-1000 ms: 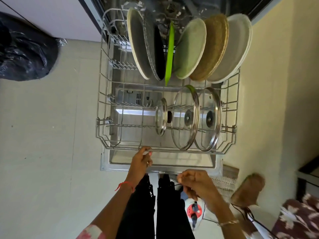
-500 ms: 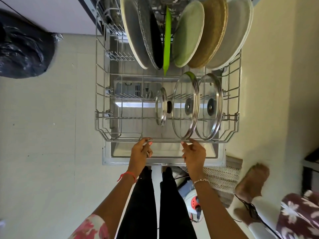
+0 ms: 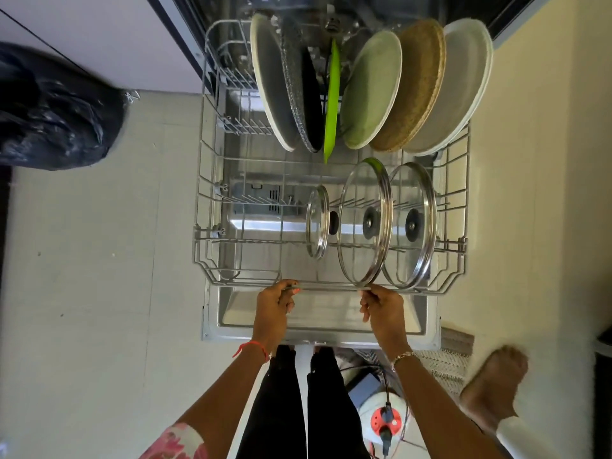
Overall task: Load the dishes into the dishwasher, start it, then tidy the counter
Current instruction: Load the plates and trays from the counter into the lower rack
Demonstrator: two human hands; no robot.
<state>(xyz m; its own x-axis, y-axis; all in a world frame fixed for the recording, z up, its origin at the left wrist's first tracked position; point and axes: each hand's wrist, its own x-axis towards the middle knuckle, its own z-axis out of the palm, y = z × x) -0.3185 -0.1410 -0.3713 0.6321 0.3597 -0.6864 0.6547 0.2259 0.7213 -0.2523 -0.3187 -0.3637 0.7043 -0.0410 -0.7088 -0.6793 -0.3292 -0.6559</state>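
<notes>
Head view: my left hand (image 3: 275,306) and right hand (image 3: 384,309) grip the near rail of the grey wire dishwasher rack (image 3: 212,240), out over the door (image 3: 318,323).
Push: level, slow, keeping round glass lids (image 3: 364,223) upright.

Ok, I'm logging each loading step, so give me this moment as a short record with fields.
left grip: curled round the rack front rim
right grip: holds the same rim
rack: pulled out over open door
front row: three glass lids, upright
back row: plates and green board, on edge
floor: black bag at left
</notes>
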